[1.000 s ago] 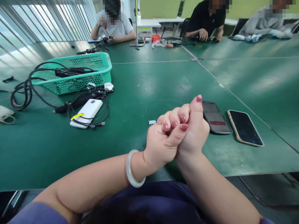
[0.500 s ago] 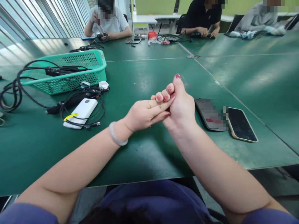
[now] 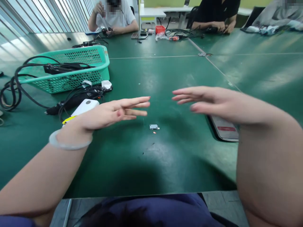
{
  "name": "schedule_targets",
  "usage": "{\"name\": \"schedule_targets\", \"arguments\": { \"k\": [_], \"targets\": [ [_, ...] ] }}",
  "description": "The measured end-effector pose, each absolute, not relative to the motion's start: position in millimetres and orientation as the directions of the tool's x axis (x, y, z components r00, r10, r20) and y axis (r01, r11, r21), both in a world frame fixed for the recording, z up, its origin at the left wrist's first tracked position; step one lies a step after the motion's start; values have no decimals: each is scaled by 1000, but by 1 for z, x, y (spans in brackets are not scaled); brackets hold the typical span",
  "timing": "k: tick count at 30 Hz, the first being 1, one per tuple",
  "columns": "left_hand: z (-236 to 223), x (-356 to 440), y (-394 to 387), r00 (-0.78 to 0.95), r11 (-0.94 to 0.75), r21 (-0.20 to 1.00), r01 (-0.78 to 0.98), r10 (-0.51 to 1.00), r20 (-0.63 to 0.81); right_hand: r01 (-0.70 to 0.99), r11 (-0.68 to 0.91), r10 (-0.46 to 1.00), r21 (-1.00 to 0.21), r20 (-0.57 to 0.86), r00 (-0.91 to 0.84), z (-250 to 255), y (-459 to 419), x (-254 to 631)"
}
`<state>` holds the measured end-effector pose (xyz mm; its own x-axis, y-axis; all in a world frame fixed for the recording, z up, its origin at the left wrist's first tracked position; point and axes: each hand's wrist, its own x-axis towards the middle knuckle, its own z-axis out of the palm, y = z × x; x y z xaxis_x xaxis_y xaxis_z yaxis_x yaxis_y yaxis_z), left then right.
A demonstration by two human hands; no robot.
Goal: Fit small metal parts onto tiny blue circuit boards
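Observation:
My left hand hovers over the green table, fingers stretched out and holding nothing. A pale bangle circles that wrist. Across from it, my right hand is raised with its fingers extended and nothing in them. On the table between and below the two hands lies a small silver-grey rectangular piece, its kind too small to tell. A tiny copper-coloured bit sits just in front of it. Partly under my right wrist is a phone; the left hand partly covers a white device.
To the left stands a green plastic basket holding black cables. Beside it lie a black cabled device and a white plug. Along the far side sit several people, near a red box and a cable heap.
My hands were clasped together over the middle; now they have parted to left and right with fingers straightened. The small silver-grey piece, hidden before, shows between them. The view has shifted slightly.

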<state>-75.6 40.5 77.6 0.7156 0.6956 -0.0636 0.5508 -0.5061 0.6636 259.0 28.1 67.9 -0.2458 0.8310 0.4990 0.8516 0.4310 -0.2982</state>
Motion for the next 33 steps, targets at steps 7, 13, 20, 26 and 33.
{"name": "schedule_targets", "arguments": {
  "k": [7,13,20,26,33],
  "targets": [
    [31,-25,28,688,-653,393,647,723,67,849,417,842,-326,490,-225,41,22,207],
    [7,-7,22,661,-628,441,641,744,97,817,381,916,-433,295,-271,11,9,187],
    [1,-4,26,407,-4,963,270,907,-110,654,277,958,-704,152,-242,-2,3,181],
    [-3,1,28,398,347,936,-64,869,-295,564,235,970,-791,158,-182,-5,2,171],
    [-5,-2,32,371,422,893,-157,863,-342,541,160,985,-825,103,-135,-8,6,173]
  ]
}}
